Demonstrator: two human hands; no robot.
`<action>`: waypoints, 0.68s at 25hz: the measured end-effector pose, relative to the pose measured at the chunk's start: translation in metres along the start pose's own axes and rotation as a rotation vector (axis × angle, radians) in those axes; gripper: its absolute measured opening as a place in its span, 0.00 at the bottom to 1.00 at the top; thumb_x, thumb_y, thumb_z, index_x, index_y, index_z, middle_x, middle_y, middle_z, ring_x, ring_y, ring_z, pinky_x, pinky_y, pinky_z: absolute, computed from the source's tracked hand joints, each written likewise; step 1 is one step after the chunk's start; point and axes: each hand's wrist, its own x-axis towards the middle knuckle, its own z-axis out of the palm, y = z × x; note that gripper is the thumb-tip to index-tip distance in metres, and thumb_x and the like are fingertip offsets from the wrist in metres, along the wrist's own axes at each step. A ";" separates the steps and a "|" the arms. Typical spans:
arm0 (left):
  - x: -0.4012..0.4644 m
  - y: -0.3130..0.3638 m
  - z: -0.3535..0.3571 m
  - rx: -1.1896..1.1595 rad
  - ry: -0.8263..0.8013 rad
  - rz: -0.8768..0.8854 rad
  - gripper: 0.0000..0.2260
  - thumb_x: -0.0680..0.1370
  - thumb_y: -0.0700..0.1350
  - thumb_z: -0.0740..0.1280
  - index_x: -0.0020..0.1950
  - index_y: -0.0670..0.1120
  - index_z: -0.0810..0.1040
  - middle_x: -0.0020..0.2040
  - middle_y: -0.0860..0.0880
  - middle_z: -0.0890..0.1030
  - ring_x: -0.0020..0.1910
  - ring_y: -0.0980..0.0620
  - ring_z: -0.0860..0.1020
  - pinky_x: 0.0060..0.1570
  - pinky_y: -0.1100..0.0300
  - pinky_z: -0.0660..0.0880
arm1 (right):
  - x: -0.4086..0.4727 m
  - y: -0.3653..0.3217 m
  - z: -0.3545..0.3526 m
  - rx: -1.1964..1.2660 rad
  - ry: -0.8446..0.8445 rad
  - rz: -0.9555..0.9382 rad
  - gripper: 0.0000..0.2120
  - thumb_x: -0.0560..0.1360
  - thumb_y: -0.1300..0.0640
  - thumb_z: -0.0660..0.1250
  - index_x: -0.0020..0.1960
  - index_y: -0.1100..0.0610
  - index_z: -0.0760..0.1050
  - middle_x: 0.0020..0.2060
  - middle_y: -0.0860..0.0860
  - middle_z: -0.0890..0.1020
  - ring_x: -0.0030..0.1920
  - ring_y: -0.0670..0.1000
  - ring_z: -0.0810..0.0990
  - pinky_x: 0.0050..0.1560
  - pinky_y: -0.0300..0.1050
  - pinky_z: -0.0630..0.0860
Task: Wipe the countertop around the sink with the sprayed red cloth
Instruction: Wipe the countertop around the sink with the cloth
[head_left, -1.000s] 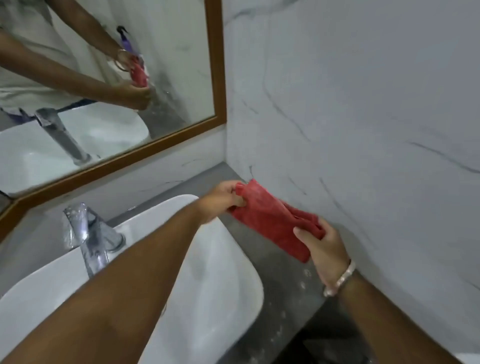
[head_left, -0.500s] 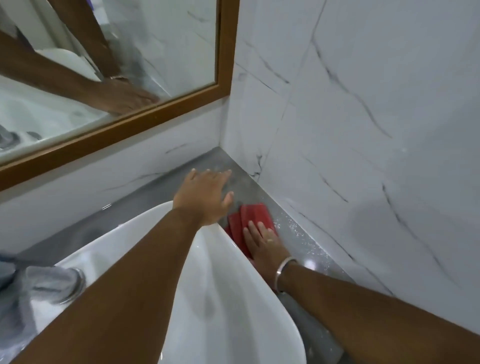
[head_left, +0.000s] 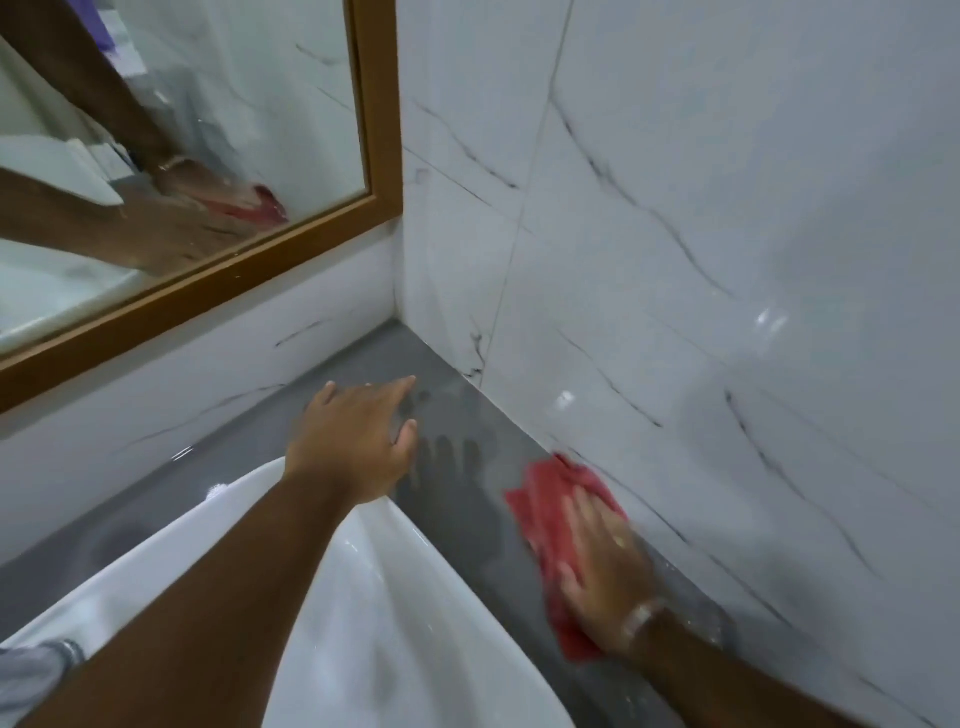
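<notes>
Now right hand (head_left: 602, 566) flat, fingers spread, palm pressing cloth (head_left: 550, 499) onto counter (head_left: 467, 431); nothing gripped, just pinned under it. Hand blurred. Cloth pokes out ahead of fingertips, far edge touching marble wall (head_left: 727, 260). Left hand (head_left: 358, 436) open, fingers loosely spread, empty, heel on sink (head_left: 395, 597) rim, fingers over counter toward corner. Sink just left of right hand. Mirror (head_left: 182, 156) above left hand shows both hands, red cloth.
</notes>
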 end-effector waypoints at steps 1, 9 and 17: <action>0.001 0.000 -0.001 0.001 -0.012 0.002 0.27 0.80 0.57 0.55 0.80 0.53 0.66 0.73 0.49 0.77 0.73 0.48 0.72 0.79 0.43 0.56 | -0.036 0.017 0.004 -0.034 -0.014 0.038 0.38 0.69 0.46 0.60 0.77 0.57 0.58 0.75 0.56 0.66 0.73 0.60 0.66 0.73 0.58 0.65; 0.005 -0.002 0.006 -0.002 0.018 0.025 0.24 0.82 0.54 0.59 0.79 0.54 0.68 0.68 0.49 0.82 0.68 0.46 0.77 0.77 0.42 0.58 | 0.114 -0.089 -0.003 0.002 -0.069 -0.057 0.38 0.75 0.46 0.59 0.79 0.58 0.51 0.79 0.59 0.55 0.78 0.61 0.53 0.77 0.58 0.50; 0.005 -0.005 0.004 0.000 0.011 0.031 0.23 0.83 0.54 0.59 0.78 0.53 0.69 0.63 0.48 0.84 0.64 0.46 0.80 0.77 0.40 0.60 | -0.042 0.041 -0.013 -0.086 -0.039 -0.149 0.39 0.70 0.46 0.63 0.78 0.55 0.56 0.77 0.52 0.60 0.73 0.60 0.67 0.74 0.55 0.59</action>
